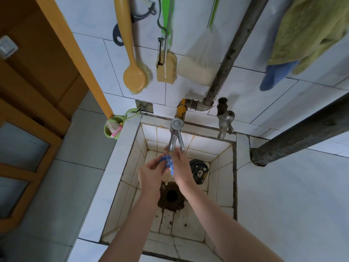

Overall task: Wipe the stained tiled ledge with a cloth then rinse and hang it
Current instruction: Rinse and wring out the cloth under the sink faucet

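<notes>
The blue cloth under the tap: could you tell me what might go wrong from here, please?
1. The blue cloth, bunched between the left hand and right hand, sits right above the uncovered drain hole; a slip could drop it onto the brown grime there.
2. Water running off it under the tap might splash the tiled ledge.

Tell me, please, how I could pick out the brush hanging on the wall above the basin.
Find the tiled basin with the tap, then look up the wall to the row of hanging cleaning tools. The brush hangs nearest the wooden door frame. Its long handle and round head are yellow, unlike the green-handled sponge and the bagged block beside it.
</notes>
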Tool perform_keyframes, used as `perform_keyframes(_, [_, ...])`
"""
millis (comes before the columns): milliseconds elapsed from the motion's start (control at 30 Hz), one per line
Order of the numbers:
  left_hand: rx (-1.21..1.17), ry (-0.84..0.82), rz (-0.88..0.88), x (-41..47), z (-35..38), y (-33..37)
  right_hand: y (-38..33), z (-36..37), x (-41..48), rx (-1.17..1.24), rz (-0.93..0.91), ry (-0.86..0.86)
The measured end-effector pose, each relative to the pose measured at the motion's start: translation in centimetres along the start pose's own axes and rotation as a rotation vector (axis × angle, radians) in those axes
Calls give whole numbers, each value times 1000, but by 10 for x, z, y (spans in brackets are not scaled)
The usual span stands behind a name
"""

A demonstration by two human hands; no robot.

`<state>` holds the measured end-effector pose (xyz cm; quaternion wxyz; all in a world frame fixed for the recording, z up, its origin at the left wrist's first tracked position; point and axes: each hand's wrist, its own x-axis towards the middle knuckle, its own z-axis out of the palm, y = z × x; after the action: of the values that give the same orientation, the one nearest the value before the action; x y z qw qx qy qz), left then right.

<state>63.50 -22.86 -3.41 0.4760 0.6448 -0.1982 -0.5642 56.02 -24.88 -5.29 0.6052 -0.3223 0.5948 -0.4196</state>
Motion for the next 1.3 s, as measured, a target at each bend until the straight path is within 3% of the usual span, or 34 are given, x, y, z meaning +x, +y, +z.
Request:
perform_keyframes(100, [36, -18, 15, 0, 1, -1, 11, 6, -17, 70, -85, -162])
perform_keyframes(200, [81, -33, 39, -5, -1, -4, 11, 8, -12, -41, -107, -108])
perform_keyframes(333, [50, -49, 14, -3, -9, -5, -1, 0, 6, -119, 62, 41])
perform_keyframes(400, [25, -65, -3, -1, -11, -3, 0, -7, 11, -160, 53, 39])
perform_keyframes(533, [-73, -117, -81, 9, -16, 4, 6, -19, 6, 13, 126, -166])
perform_keyframes(667, [127, -212, -84, 18, -18, 5, 7, -26, 1, 205, 122, -405])
perform_keyframes(733, [185, -198, -67, 20, -19, 5, 8, -26, 0, 108, 77, -332])
perform_keyframes(867, [97, -161, -60, 23, -26, 7, 2, -29, -4, -176, -15, -14])
perform_keyframes(1033, [-54, -134, -166, 16, -25, 8, 4, -26, -4, -184, -30, 112])
perform_keyframes(1133, [-88, -146, -171, 15, -24, 9, 2, -18, -8, -150, -53, 100])
perform_keyframes(1300, [-126, -228, -157, 9, -21, 9, 4, 3, -16, 50, -21, -89])
